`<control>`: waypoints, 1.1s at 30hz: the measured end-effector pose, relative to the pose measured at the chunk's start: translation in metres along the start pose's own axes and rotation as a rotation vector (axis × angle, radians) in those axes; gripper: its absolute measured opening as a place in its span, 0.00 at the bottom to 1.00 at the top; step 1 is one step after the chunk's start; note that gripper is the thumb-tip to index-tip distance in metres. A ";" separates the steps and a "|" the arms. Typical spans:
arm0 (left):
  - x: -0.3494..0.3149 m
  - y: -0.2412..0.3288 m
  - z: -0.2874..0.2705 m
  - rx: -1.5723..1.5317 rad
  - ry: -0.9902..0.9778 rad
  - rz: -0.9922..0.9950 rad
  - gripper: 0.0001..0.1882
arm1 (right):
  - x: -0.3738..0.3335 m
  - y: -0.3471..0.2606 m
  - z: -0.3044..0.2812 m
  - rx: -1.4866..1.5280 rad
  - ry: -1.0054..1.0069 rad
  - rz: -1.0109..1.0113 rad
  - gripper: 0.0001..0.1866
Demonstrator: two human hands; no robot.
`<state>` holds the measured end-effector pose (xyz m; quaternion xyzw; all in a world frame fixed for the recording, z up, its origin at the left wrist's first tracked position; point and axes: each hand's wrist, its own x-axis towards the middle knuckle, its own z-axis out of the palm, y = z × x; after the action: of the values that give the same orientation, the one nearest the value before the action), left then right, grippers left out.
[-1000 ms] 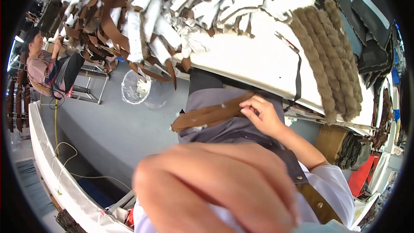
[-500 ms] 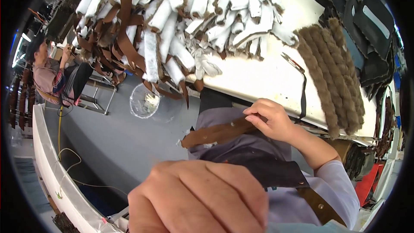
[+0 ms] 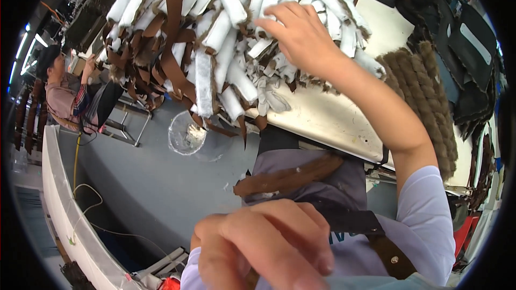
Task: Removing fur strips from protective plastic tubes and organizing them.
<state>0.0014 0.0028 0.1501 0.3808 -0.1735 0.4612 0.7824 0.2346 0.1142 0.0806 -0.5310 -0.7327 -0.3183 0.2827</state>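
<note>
My right hand [image 3: 303,37] reaches out over a heap of white-backed fur strips [image 3: 223,27], its fingers apart and nothing seen in them. Whether its fingertips touch the heap I cannot tell. A brown strip [image 3: 290,177] with small white bits on it lies across my lap, on the grey-purple apron [image 3: 349,182], and neither hand holds it. Close to the camera, my left hand [image 3: 258,241] is loosely bent with its fingers apart. No object shows in it, though its fingertips are partly cut off by the lower edge.
Brown ribbons [image 3: 174,37] hang among the heap. Braided brown fur pieces [image 3: 424,102] lie on the white table [image 3: 333,118], beside dark pieces [image 3: 467,48]. A clear-lined bin [image 3: 185,134] stands on the floor. Another person [image 3: 70,91] sits at the left.
My right hand has let go of the brown strip and moved up over the heap. The fingers of my left hand have loosened from a fist-like shape.
</note>
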 end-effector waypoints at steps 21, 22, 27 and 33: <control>-0.044 -0.063 -0.140 1.334 0.292 -0.101 0.38 | -0.057 -0.174 -0.089 0.718 0.106 -0.260 0.12; -0.041 -0.058 -0.138 1.552 0.151 -0.158 0.44 | -0.060 -0.198 -0.095 0.838 0.055 -0.246 0.10; -0.037 -0.056 -0.137 0.887 0.406 0.203 0.27 | -0.075 -0.223 -0.096 0.973 0.032 -0.225 0.11; -0.069 0.035 -0.128 0.240 0.515 0.083 0.20 | -0.134 -0.162 -0.102 1.332 -0.385 0.852 0.21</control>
<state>-0.0740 0.0688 0.0390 0.3337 0.0713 0.5915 0.7305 0.1242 -0.0819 0.0179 -0.5301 -0.5391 0.4160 0.5053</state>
